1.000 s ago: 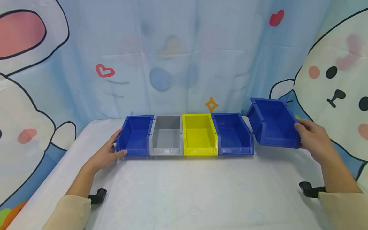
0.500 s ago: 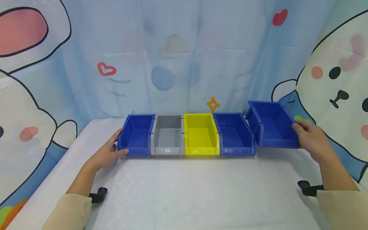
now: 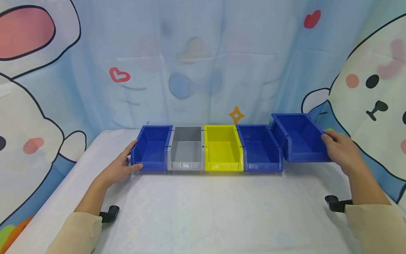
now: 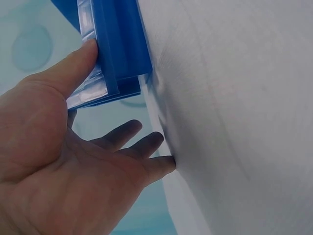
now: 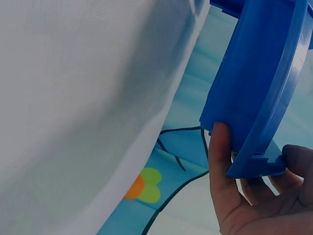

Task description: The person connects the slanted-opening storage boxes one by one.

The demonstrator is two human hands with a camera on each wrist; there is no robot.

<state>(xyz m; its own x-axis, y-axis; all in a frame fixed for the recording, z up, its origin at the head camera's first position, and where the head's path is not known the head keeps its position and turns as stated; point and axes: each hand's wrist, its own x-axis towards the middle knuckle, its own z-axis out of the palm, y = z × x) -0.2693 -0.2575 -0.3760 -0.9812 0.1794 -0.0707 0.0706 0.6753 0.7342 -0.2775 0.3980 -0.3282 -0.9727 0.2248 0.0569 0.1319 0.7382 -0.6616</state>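
Note:
Four bins stand side by side on the white table: a blue bin point(image 3: 151, 148) at the left end, a grey bin point(image 3: 185, 150), a yellow bin point(image 3: 223, 148) and another blue bin point(image 3: 259, 148). My left hand point(image 3: 118, 169) touches the left-end bin, thumb at its front corner and fingers along its side; in the left wrist view several fingers are extended and spread. My right hand point(image 3: 344, 151) grips the right side of a third blue bin point(image 3: 301, 139), held up off the table beside the row's right end. Whether that bin touches its neighbour, I cannot tell.
A white cloth covers the table point(image 3: 215, 211). Behind it hangs a light blue printed curtain point(image 3: 196, 63) with cartoon animals. A black wrist mount point(image 3: 109, 214) sits at the left wrist, another black mount point(image 3: 337, 204) at the right.
My right hand has brought the raised blue bin down and left, closer to the row, and its tilt has lessened. The left hand stays at the left-end bin. The head view has shifted slightly.

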